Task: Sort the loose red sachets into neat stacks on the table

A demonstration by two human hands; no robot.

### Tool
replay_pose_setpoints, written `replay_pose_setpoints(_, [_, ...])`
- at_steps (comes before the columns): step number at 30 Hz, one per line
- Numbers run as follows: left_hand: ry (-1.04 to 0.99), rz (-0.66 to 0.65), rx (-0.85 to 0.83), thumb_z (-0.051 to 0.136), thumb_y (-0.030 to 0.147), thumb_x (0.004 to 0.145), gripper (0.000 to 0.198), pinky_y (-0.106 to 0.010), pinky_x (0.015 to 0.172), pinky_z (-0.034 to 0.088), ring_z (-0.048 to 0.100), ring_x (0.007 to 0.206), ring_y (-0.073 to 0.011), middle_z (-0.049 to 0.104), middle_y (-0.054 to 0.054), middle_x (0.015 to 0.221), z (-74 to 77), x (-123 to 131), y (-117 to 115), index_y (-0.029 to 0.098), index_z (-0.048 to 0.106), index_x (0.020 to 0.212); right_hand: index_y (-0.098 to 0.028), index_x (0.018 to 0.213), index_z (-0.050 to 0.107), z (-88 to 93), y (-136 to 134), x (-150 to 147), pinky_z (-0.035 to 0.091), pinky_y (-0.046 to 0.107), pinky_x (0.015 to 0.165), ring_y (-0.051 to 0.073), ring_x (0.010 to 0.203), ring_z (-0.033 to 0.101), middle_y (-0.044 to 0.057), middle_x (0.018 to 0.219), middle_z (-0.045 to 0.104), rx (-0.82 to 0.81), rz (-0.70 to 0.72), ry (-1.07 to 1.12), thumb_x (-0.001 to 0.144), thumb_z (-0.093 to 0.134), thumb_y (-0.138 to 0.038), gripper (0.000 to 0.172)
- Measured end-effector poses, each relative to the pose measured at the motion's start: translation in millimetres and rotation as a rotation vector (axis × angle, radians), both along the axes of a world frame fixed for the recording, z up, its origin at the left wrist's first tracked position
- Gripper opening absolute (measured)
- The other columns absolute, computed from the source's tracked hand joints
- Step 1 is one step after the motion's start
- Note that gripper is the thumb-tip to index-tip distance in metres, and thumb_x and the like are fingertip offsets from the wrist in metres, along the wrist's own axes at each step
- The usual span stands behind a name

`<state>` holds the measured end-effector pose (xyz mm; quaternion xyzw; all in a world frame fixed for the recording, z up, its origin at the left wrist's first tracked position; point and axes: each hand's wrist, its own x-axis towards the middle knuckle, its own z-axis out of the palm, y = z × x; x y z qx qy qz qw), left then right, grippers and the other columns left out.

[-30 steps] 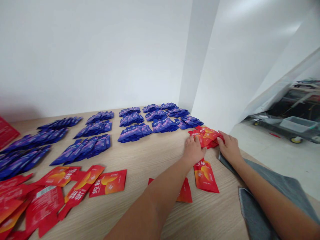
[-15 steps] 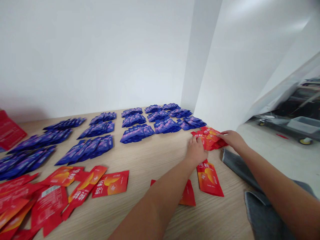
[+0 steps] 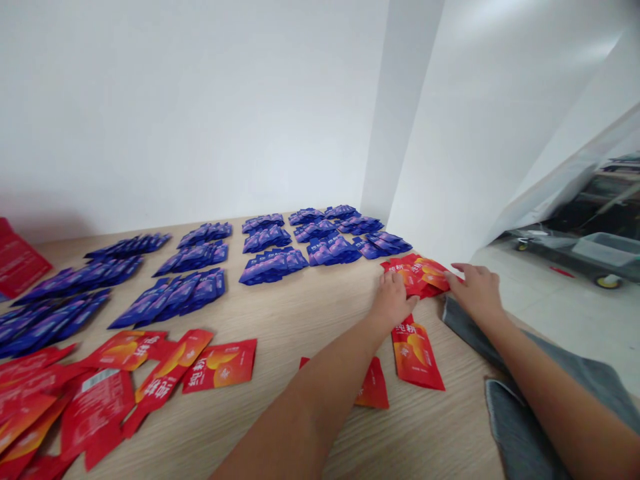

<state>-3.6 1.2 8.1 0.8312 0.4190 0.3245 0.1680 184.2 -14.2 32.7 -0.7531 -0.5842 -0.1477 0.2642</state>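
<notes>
A small stack of red packets (image 3: 417, 275) lies on the wooden table (image 3: 300, 320) at its far right edge. My left hand (image 3: 391, 300) rests palm down on the stack's left side, fingers flat. My right hand (image 3: 476, 287) touches the stack's right side with fingers stretched toward it. A single red packet (image 3: 415, 352) lies just below my left hand, and another red packet (image 3: 373, 387) is partly hidden under my left forearm.
Several rows of blue packet stacks (image 3: 273, 264) cover the back of the table. Loose red packets (image 3: 165, 370) are scattered at the near left. A grey cloth (image 3: 525, 400) hangs over the right edge. A white wall corner (image 3: 395, 167) stands behind; a cart (image 3: 575, 253) sits on the floor.
My right hand lifted over the red stack's right side, then settled back at its right edge with fingers extended. My left hand stayed on the stack.
</notes>
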Motion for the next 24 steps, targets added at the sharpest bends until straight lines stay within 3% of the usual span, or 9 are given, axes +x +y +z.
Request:
replay_pose_setpoints(4, [-0.046,-0.019,-0.042,0.063,0.027,0.076,0.036,-0.046,0.103,0.037,0.045,0.118,-0.0292,0.051,-0.013,0.117,-0.1,1,0,0.017,0.044,0.105,-0.013,0.098,0.068,1.7,-10,-20,0.041,0.045,0.084,0.031,0.093,0.056,0.016,0.092,0.066,0.126,0.203,-0.193,0.082,0.043,-0.027,0.032])
replay_pose_setpoints(10, [-0.125,-0.046,-0.085,0.057,0.013,0.071,0.037,-0.047,0.102,0.037,0.045,0.117,-0.0286,0.051,-0.013,0.117,0.3,0,0,0.019,0.043,0.105,-0.019,0.106,0.067,-8.7,-20,-38,0.04,0.043,0.084,0.029,0.101,0.054,0.011,0.108,0.067,0.037,0.464,-0.3,0.07,0.047,-0.014,0.042])
replay_pose_setpoints(19, [-0.134,-0.036,-0.108,0.053,0.003,0.066,0.04,-0.041,0.103,0.038,0.045,0.116,-0.0264,0.05,-0.015,0.117,0.7,0,-1,0.016,0.043,0.103,-0.016,0.114,0.066,-8.8,-23,-34,0.039,0.043,0.089,0.028,0.106,0.057,0.011,0.114,0.069,-0.034,0.556,-0.486,0.083,0.042,-0.013,0.039])
replay_pose_setpoints(24, [-0.16,-0.009,-0.125,0.052,0.001,0.064,0.043,-0.04,0.103,0.039,0.045,0.115,-0.0253,0.05,-0.014,0.117,2.1,-1,-1,0.017,0.044,0.103,-0.02,0.114,0.066,-2.4,-24,-31,0.042,0.043,0.09,0.027,0.105,0.057,0.01,0.113,0.069,0.007,0.602,-0.455,0.086,0.044,-0.015,0.037])
